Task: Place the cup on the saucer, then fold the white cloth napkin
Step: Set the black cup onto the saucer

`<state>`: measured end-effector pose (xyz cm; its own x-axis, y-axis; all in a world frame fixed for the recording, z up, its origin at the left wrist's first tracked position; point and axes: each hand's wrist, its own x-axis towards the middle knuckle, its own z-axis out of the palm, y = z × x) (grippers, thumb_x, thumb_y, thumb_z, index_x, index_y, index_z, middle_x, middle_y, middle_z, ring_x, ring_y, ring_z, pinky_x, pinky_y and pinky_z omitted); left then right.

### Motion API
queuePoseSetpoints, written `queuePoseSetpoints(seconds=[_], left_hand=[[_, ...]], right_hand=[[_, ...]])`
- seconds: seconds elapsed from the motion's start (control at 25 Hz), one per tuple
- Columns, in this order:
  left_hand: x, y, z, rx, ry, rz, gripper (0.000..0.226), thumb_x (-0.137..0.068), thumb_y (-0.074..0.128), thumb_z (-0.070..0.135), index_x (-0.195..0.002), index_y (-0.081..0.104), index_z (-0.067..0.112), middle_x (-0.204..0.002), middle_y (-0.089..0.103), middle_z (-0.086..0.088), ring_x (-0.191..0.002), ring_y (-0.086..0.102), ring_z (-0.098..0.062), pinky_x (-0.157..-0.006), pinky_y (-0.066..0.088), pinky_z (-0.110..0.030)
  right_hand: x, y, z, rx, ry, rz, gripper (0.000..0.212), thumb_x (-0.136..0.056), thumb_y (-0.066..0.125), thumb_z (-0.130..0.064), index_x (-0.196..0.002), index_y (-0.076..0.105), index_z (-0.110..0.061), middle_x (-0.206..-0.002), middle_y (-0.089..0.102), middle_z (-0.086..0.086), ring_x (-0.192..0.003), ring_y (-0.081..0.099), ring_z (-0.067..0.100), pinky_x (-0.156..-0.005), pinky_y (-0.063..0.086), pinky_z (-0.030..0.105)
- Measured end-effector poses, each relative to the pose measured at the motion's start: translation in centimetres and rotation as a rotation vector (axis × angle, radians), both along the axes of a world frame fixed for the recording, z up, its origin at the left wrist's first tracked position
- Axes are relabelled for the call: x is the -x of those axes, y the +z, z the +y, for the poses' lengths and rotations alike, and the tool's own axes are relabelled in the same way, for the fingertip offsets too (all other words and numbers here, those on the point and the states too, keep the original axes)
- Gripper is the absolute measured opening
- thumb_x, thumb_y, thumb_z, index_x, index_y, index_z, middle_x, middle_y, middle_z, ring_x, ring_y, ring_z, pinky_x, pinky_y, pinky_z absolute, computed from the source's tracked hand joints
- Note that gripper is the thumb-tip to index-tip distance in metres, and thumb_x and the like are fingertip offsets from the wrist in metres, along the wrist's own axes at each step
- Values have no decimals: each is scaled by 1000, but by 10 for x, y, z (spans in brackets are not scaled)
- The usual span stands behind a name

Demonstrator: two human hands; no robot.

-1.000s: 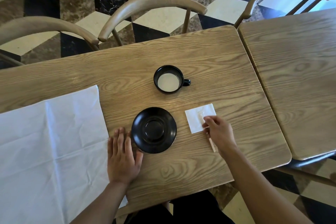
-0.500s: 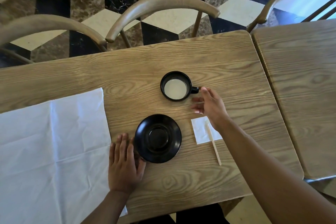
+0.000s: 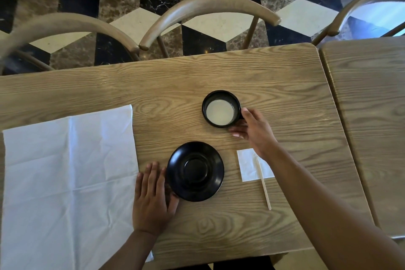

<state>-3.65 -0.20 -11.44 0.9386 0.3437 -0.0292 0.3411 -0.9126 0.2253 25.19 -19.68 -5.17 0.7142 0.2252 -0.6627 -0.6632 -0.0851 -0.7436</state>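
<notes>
A black cup (image 3: 219,109) with pale milky liquid stands upright on the wooden table (image 3: 175,85), behind the empty black saucer (image 3: 195,171). My right hand (image 3: 255,131) is at the cup's right side, covering the handle, with the thumb on it and the fingers curled under the cup's near edge. My left hand (image 3: 151,199) lies flat on the table just left of the saucer, its thumb against the rim. The white cloth napkin (image 3: 65,177) is spread open at the left, creased, its near part hanging over the table's front edge.
A small white paper napkin (image 3: 247,164) with a wooden stirrer (image 3: 265,190) across it lies right of the saucer, under my right forearm. A second table (image 3: 372,116) adjoins on the right. Curved chair backs (image 3: 208,4) stand along the far edge.
My right hand left the stirrer and paper napkin, reached forward to the cup and closed on its handle. The left hand stayed flat beside the saucer.
</notes>
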Motion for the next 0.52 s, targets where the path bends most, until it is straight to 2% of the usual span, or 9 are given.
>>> queuePoseSetpoints(seconds=[0.24, 0.4, 0.52], left_hand=[[0, 1, 0, 0, 6, 24, 73, -85, 52, 43, -147, 48, 4, -159, 39, -18, -152, 29, -32, -123, 25, -57], [0, 1, 0, 2, 7, 24, 73, -85, 52, 43, -146, 49, 3, -159, 39, -18, -152, 28, -32, -122, 25, -57], [1, 0, 0, 5, 7, 21, 72, -85, 53, 42, -146, 49, 3, -159, 39, -18, -152, 28, -32, -122, 25, -57]], right_hand=[[1, -6, 1, 54, 122, -145, 24, -108, 42, -33, -101, 55, -15, -92, 72, 6, -81, 77, 25, -70, 60, 36], [1, -9, 1, 62, 136, -185, 24, -109, 42, -27, -107, 56, -8, -100, 69, 14, -79, 75, 23, -74, 60, 37], [3, -10, 1, 51, 129, -191, 22, -109, 42, -25, -100, 56, -10, -95, 69, 11, -80, 75, 24, -78, 59, 40]])
